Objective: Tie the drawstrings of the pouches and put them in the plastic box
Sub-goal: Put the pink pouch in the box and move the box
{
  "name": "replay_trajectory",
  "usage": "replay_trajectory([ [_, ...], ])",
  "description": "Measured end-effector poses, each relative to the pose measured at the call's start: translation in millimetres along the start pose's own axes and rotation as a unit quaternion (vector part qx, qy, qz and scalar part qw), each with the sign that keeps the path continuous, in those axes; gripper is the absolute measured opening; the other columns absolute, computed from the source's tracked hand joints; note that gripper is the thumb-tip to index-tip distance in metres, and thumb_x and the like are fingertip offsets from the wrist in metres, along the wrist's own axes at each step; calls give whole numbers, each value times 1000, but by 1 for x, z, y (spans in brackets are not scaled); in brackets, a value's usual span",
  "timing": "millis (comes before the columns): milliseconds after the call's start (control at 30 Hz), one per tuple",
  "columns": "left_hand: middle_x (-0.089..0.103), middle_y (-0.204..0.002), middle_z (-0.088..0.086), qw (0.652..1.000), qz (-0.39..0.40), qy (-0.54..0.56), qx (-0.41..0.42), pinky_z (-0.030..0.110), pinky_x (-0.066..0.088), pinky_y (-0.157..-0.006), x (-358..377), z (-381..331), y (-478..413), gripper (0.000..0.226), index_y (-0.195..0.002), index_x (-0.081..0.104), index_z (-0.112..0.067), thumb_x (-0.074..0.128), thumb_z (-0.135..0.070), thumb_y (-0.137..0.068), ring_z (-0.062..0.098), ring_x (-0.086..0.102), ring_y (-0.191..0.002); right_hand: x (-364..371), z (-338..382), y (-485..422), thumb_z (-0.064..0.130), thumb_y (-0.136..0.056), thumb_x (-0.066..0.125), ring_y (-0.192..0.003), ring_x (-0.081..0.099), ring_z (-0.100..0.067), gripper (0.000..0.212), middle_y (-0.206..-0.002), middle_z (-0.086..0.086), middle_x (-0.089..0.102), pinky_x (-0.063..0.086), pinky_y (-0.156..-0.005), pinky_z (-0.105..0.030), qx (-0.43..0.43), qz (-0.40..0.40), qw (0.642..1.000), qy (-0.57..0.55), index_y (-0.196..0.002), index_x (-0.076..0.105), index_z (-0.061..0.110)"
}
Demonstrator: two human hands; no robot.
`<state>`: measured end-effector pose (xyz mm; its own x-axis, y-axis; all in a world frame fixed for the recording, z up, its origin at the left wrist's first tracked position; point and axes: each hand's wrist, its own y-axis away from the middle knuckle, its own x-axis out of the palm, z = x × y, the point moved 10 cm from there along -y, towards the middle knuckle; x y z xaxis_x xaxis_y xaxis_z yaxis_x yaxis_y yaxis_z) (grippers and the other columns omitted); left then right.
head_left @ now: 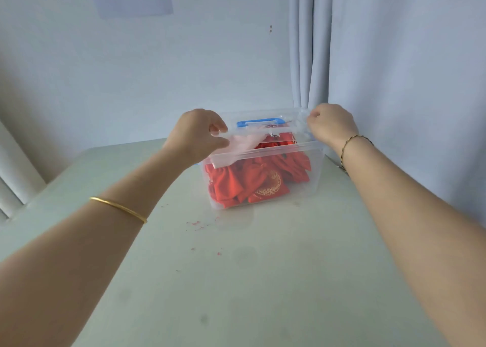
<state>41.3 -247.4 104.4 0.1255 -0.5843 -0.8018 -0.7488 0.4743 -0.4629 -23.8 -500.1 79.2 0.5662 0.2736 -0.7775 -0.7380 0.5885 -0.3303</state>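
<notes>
My left hand (200,131) curls over the left end of the lid (263,151), thumb under the near rim and fingers hooked on top. My right hand (331,126) is bunched at the lid's far right corner; its fingertips are mostly turned away from me, but they seem to pinch the rim there. The lid is clear, hard plastic with a raised lip and a flat blue handle (260,122) lying along its top. It sits over the plastic box (314,181), a see-through tub with rounded corners; whether the lid is fully seated or a little tilted I can't tell.

The pouches (252,186) are inside the box, a soft, crumpled heap of red cloth pressed against the front wall, one showing a curved gold printed pattern.

The box stands toward the far end of a pale, smooth table (236,281), where a few red flecks (196,223) lie just in front of it. A thin gold bangle (118,208) rings my left forearm and a twisted cord bracelet (352,141) my right wrist. Behind hangs a pleated grey curtain (394,57).
</notes>
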Motion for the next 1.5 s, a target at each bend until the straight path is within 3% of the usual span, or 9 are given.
replay_trajectory([
  [200, 59, -105, 4, 991, 21, 98, -88, 25, 39, -76, 8, 19, 2, 29, -113, 63, -17, 60, -28, -87, 19, 54, -89, 9, -1, -2, 15, -81, 40, -80, 31, -26, 28, -59, -3, 27, 22, -49, -28, -11, 30, 999, 36, -56, 27, 17],
  [333, 50, -127, 10, 993, 5, -17, -113, 28, 35, -93, 10, 33, -3, 35, -127, 55, -15, 45, -21, -94, 29, 39, -121, 9, -4, -3, 14, -77, 44, -79, 32, -24, 26, -58, -3, 30, 22, -49, -28, -23, 36, 999, 31, -55, 30, 17],
  [467, 48, -78, 2, 979, 50, -54, -188, 36, 46, -85, 19, 53, 2, 16, -82, 54, -24, 44, -11, -86, 28, 39, -121, 10, -10, -4, 7, -73, 41, -76, 32, -25, 27, -57, -4, 31, 23, -49, -31, -33, 25, 999, 21, -52, 29, 17],
  [633, 58, -119, 5, 983, 5, -21, -184, 36, 46, -81, 17, 63, -3, 38, -114, 61, -17, 43, -3, -84, 33, 49, -115, 7, -26, -9, 3, -86, 39, -119, 47, -32, 36, -118, -5, 61, 43, -97, -42, -14, -35, 998, -52, -108, 64, 18],
  [800, 38, -138, 12, 925, -12, 153, -347, 36, 42, -82, 32, 86, 12, 51, -140, 32, -17, 45, -15, -90, 31, 43, -113, 12, -52, -1, 8, -83, 50, -110, 52, -19, 43, -120, 0, 54, 41, -95, -25, 106, -68, 944, -305, -125, 53, 17],
  [1000, 45, -112, 11, 883, -42, 266, -383, 38, 47, -81, 37, 95, 19, 41, -122, 36, -7, 54, -14, -85, 27, 48, -93, 40, -63, 16, 20, -77, 60, -77, 51, -23, 14, -85, -6, 50, 44, -75, -35, 235, 46, 857, -456, -71, 48, 16],
  [1067, 43, -123, 10, 895, -69, 260, -357, 36, 46, -84, 33, 94, 14, 54, -134, 31, -9, 55, -9, -85, 28, 49, -103, 33, -62, 11, 18, -67, 66, -81, 47, -24, 18, -88, -5, 46, 42, -73, -37, 220, 22, 858, -464, -73, 49, 19],
  [1200, 47, -134, 7, 909, -106, 247, -318, 31, 42, -85, 28, 93, 11, 65, -143, 27, -15, 54, -5, -84, 28, 48, -120, 26, -61, 4, 10, -81, 61, -104, 47, -20, 59, -122, 0, 43, 42, -83, -32, 186, -9, 876, -445, -136, 41, 16],
  [1500, 53, -130, 4, 926, -111, 215, -289, 32, 43, -90, 25, 86, 10, 58, -141, 32, -16, 50, -6, -87, 25, 51, -117, 15, -49, -3, 4, -87, 49, -92, 47, -15, 58, -129, -8, 53, 38, -74, -21, 107, -31, 938, -329, -142, 32, 12],
])
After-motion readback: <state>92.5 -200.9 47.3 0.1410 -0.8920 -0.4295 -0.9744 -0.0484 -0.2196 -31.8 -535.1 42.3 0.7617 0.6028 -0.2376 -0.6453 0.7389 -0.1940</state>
